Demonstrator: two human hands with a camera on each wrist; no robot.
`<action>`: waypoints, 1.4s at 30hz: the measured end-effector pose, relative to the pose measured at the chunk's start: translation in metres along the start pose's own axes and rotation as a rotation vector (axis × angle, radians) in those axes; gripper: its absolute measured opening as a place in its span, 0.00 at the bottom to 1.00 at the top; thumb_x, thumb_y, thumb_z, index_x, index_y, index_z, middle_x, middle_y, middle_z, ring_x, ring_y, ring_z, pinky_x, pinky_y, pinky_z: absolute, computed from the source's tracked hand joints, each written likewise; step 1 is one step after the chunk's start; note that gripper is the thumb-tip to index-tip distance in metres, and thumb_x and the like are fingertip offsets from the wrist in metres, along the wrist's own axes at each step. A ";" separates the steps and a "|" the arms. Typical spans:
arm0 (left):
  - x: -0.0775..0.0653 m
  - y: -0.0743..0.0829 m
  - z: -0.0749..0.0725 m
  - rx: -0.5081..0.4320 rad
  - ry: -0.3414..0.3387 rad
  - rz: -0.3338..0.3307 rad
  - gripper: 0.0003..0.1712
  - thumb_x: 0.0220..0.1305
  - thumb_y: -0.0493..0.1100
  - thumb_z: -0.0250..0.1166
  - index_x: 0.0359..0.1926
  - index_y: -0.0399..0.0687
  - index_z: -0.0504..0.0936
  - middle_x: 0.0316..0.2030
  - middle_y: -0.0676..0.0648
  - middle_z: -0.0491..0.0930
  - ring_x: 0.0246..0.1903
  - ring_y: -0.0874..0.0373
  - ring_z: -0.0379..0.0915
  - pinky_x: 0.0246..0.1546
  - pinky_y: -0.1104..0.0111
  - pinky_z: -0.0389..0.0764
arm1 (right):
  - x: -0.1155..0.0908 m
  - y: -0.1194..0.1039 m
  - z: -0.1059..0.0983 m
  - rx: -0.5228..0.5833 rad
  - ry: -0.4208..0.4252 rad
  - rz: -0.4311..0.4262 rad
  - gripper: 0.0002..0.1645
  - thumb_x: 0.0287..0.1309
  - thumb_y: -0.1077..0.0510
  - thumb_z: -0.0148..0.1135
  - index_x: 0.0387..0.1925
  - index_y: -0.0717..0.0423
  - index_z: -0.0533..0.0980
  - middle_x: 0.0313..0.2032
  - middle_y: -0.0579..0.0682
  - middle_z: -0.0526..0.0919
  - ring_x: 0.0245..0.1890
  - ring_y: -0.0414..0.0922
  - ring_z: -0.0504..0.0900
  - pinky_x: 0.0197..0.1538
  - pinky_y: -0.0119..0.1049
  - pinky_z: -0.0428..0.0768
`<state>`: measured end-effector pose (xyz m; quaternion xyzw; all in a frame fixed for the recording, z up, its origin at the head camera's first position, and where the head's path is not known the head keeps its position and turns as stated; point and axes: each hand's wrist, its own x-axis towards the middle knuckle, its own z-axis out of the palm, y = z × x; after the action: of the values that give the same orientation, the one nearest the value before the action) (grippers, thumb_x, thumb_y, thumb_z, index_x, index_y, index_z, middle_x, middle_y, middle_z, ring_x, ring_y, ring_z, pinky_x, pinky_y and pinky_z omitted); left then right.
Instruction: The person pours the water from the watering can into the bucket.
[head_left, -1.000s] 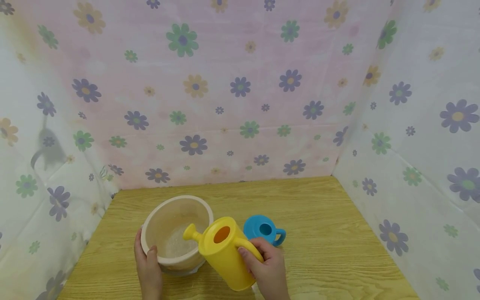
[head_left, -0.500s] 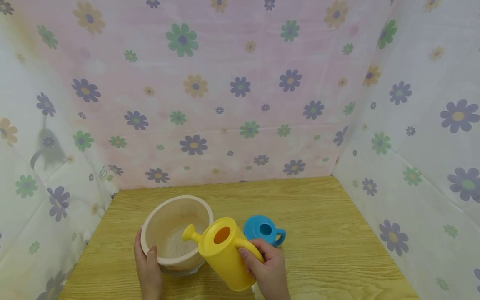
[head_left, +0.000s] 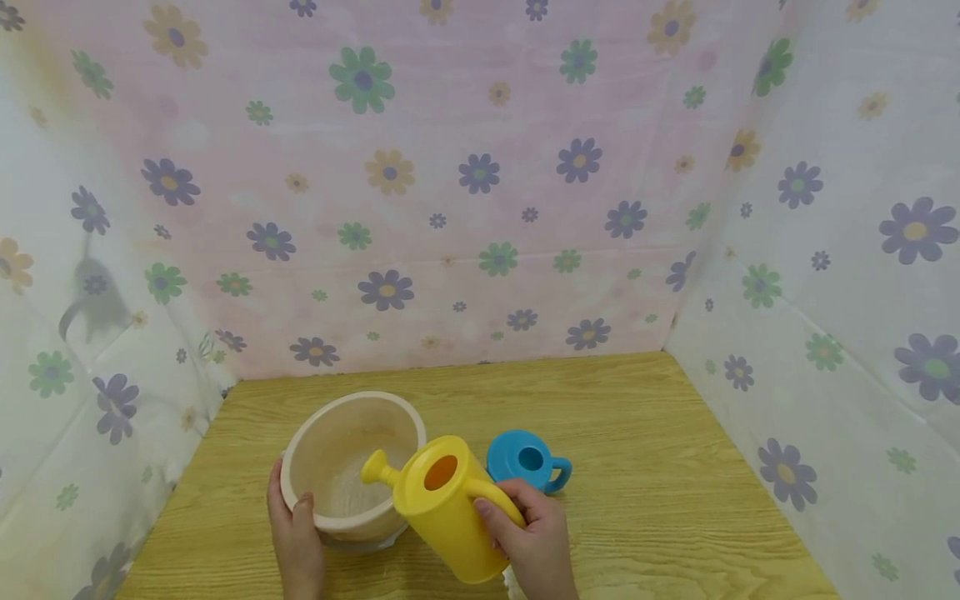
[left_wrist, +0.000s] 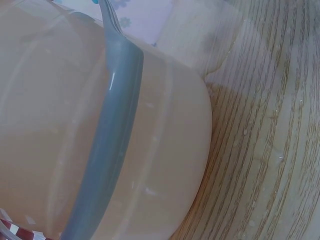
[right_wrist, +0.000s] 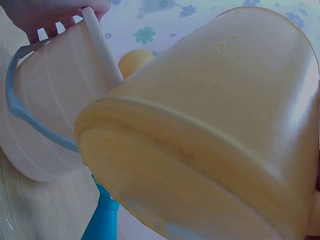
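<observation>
A cream bucket (head_left: 341,442) stands tilted on the table, its mouth turned up and toward the right. My left hand (head_left: 295,537) grips its left side, thumb over the rim. In the left wrist view, a grey-blue handle (left_wrist: 107,135) crosses the bucket wall. My right hand (head_left: 534,533) holds a yellow watering can (head_left: 450,517) by its handle. The can leans left, and its spout reaches over the bucket's opening; I cannot see whether water comes out. Its wet base (right_wrist: 175,165) fills much of the right wrist view.
A blue watering can (head_left: 517,457) rests on the table just behind my right hand. Water drops (left_wrist: 277,155) lie on the wood-grain tabletop (head_left: 637,467). Flower-patterned cloth (head_left: 480,217) walls in the back and both sides.
The yellow watering can has shifted slightly left with my right hand, so its spout sits a little farther over the bucket. My left hand and the bucket have hardly moved.
</observation>
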<state>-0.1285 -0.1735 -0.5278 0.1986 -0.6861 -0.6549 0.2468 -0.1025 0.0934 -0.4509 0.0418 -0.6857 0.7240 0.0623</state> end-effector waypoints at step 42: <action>0.000 0.000 0.000 0.009 0.002 0.016 0.32 0.64 0.39 0.41 0.66 0.69 0.50 0.66 0.57 0.48 0.62 0.55 0.46 0.61 0.54 0.51 | -0.001 -0.001 0.002 -0.005 -0.035 -0.002 0.09 0.47 0.56 0.65 0.27 0.57 0.76 0.15 0.50 0.73 0.16 0.44 0.72 0.21 0.35 0.76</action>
<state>-0.1280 -0.1736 -0.5283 0.1947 -0.6904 -0.6497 0.2517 -0.1014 0.0920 -0.4495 0.0550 -0.6885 0.7214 0.0510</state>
